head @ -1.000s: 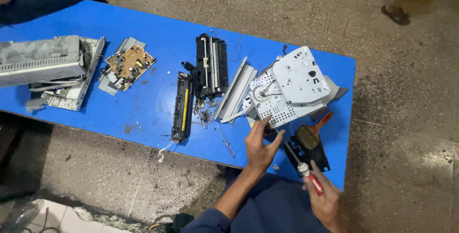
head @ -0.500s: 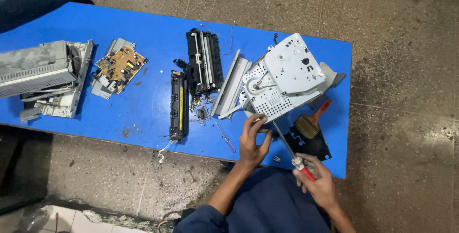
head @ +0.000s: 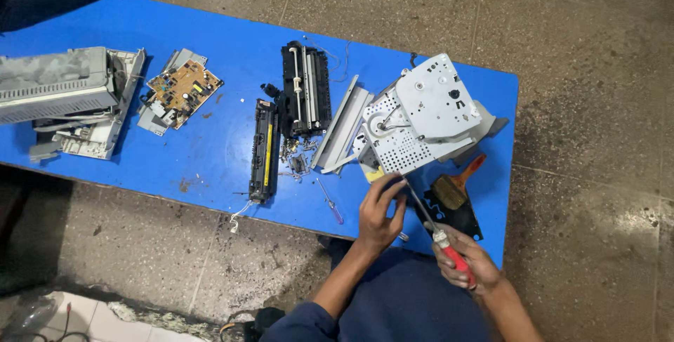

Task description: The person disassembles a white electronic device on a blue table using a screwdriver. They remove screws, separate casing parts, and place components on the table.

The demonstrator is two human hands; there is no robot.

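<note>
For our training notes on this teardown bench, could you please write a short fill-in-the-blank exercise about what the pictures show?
1. The right hand grips a screwdriver with a ____ handle.
2. The left hand touches the lower edge of the grey metal assembly, which sits on a ____ table.
3. Left of the black roller unit lies a brown circuit ____.
4. A brush with a wooden handle lies to the ____ of the right hand's screwdriver.

Missing words: red; blue; board; right
</note>
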